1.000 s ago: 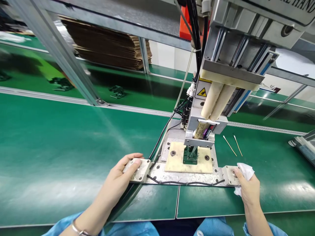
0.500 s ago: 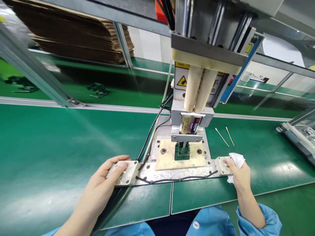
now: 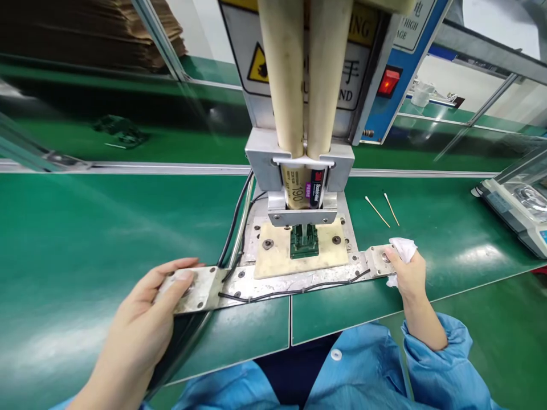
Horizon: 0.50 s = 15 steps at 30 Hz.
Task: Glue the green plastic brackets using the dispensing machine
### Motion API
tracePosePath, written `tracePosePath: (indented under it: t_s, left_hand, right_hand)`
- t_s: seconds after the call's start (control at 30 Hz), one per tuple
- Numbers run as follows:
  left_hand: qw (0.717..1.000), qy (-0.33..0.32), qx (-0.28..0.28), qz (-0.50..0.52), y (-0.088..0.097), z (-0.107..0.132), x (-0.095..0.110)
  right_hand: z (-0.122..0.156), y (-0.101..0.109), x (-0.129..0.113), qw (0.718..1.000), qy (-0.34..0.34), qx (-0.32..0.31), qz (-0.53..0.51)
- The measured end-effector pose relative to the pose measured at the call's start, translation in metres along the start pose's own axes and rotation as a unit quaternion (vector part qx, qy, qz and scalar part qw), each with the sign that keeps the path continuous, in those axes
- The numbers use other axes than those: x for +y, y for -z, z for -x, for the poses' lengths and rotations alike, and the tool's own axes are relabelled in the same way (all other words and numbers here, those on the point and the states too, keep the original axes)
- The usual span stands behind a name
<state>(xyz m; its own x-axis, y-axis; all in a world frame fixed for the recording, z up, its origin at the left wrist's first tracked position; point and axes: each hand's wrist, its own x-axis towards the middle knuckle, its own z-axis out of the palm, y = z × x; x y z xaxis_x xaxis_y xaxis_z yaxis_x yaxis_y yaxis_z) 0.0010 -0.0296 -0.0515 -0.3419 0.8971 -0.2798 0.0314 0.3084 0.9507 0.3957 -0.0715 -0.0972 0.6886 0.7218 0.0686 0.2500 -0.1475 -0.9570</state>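
The left hand (image 3: 145, 307) lies flat, fingers spread, with its thumb pressing the metal button plate (image 3: 188, 289) at the left end of the machine base; it grasps nothing. The right hand (image 3: 408, 273) is curled shut on a white cloth (image 3: 404, 248) while its thumb presses the right button plate (image 3: 378, 261). Between the hands, equally near both, a small green part (image 3: 304, 242) sits on the cream block (image 3: 273, 259) directly under the upright glue cartridge (image 3: 304, 188). The cartridge reads "190" beside a red logo; the yellow warning label (image 3: 260, 62) above shows partial letters. Two cotton swabs (image 3: 380, 209) lie on the green worktop (image 3: 85, 228).
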Motion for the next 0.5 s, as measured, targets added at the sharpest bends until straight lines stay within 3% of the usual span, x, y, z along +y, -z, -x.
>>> tracePosePath:
  t_s: [0.5]
  left_hand:
    - [0.998, -0.042, -0.001, 0.039, -0.001, -0.0003, -0.0056]
  right_hand:
    - [-0.0013, 0.0041, 0.005, 1.0, 0.02, 0.012, 0.002]
